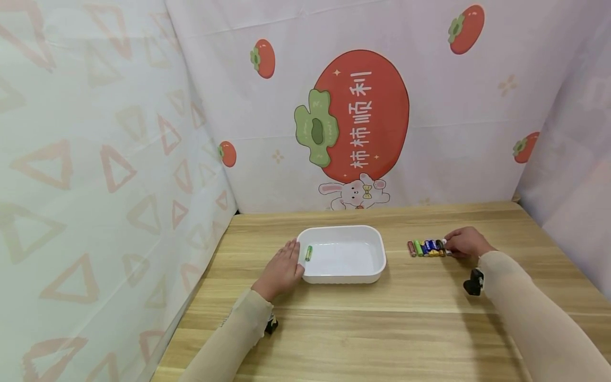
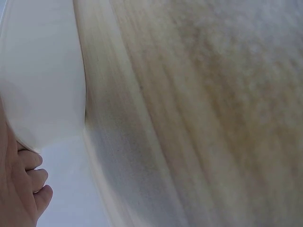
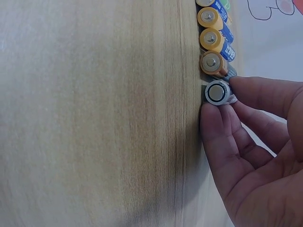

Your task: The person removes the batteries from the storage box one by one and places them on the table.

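In the head view my left hand [image 1: 284, 270] rests against the left side of a white rectangular tray [image 1: 341, 279], its fingers along the rim. Several of its fingers [image 2: 38, 178] show beside the tray's outer wall in the left wrist view. Inside the tray, near its left end, lies a green battery [image 1: 308, 253]. My right hand [image 1: 467, 242] pinches a white battery [image 3: 218, 92] between thumb and forefinger, at the right end of a row of batteries [image 1: 429, 248]. Beside it in that row is a dark battery with a copper-coloured end [image 3: 211, 62].
The row also holds red, green and blue-and-yellow batteries, to the right of the tray. All stands on a wooden table [image 1: 353, 339]. A white cloth [image 1: 429, 170] printed with persimmons hangs behind; another patterned cloth [image 1: 119, 223] hangs at the left.
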`<control>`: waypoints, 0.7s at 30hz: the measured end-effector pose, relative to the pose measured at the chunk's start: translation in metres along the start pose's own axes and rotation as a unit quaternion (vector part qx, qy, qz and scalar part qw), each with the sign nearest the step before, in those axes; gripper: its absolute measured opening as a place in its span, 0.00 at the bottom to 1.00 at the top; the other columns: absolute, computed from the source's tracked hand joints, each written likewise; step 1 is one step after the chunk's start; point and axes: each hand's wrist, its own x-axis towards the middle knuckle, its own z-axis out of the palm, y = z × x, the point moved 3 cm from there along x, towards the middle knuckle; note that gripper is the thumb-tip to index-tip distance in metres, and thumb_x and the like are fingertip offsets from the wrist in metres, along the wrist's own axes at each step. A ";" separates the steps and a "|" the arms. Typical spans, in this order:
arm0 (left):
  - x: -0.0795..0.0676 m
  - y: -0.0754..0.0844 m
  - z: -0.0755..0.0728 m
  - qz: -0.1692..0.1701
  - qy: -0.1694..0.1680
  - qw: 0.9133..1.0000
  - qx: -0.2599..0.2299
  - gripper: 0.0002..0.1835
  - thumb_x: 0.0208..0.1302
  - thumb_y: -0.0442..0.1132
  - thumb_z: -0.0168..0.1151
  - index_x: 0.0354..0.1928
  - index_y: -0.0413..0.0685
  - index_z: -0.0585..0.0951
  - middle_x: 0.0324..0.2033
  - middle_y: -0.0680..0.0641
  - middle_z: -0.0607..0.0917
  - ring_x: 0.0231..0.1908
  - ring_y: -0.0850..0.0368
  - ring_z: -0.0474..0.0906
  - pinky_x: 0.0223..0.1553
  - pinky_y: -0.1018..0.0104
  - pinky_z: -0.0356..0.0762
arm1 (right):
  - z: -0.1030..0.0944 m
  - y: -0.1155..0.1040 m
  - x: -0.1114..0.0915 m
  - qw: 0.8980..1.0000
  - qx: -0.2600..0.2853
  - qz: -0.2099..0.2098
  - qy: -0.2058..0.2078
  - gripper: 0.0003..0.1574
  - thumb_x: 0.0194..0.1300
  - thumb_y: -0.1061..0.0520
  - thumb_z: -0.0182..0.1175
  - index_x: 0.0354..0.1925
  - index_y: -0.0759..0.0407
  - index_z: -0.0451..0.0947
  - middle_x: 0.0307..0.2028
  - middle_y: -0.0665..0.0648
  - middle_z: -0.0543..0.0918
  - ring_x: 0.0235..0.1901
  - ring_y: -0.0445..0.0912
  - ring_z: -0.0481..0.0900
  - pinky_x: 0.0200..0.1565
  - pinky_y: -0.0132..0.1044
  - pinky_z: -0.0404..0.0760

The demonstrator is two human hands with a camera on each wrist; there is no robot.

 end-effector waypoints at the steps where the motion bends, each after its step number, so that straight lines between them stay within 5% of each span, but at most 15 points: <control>1: 0.000 0.000 0.000 -0.001 -0.001 1.000 -0.001 0.35 0.72 0.47 0.35 0.74 0.33 0.50 0.74 0.37 0.51 0.73 0.43 0.46 0.70 0.52 0.48 | 0.000 0.000 0.000 1.000 -0.002 -0.001 0.001 0.24 0.63 0.65 0.57 0.54 0.82 0.70 0.34 0.58 0.81 0.28 0.46 0.78 0.31 0.40 0.82; 21: 0.000 0.001 -0.001 0.000 0.000 1.000 -0.003 0.35 0.72 0.47 0.35 0.74 0.32 0.50 0.74 0.36 0.51 0.73 0.43 0.46 0.70 0.51 0.49 | -0.002 -0.001 0.000 0.999 -0.033 0.001 0.000 0.23 0.63 0.63 0.58 0.52 0.80 0.73 0.33 0.59 0.82 0.29 0.47 0.78 0.32 0.40 0.81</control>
